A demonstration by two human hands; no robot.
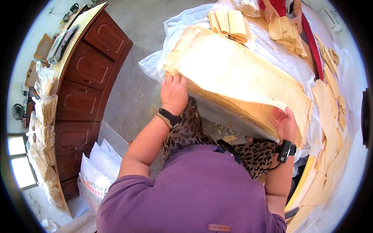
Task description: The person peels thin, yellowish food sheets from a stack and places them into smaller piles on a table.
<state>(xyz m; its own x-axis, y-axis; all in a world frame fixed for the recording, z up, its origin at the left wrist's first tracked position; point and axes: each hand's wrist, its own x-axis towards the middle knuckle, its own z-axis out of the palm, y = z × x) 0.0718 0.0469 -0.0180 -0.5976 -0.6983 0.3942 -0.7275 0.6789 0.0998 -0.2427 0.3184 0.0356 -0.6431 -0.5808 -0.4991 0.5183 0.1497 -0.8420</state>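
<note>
A stack of large, thin, pale yellow sheets (230, 61) lies before me on clear plastic sheeting. At the stack's near left corner, my left hand (174, 93) grips the sheet edges between thumb and fingers. My right hand (284, 122) is at the near right part, with the top sheet's raised edge pinched between thumb and fingers. Between my hands this edge bows up off the layers below. Beyond the stack lie folded sheets (230, 24) in a pile.
Across the table a person's hands (271, 13) touch another pile of folded sheets (284, 32). More sheets (329, 116) lie at the right. Left stands a dark red wooden cabinet (87, 67) with bagged sheets (46, 110) on top; white sacks (102, 163) stand beside it.
</note>
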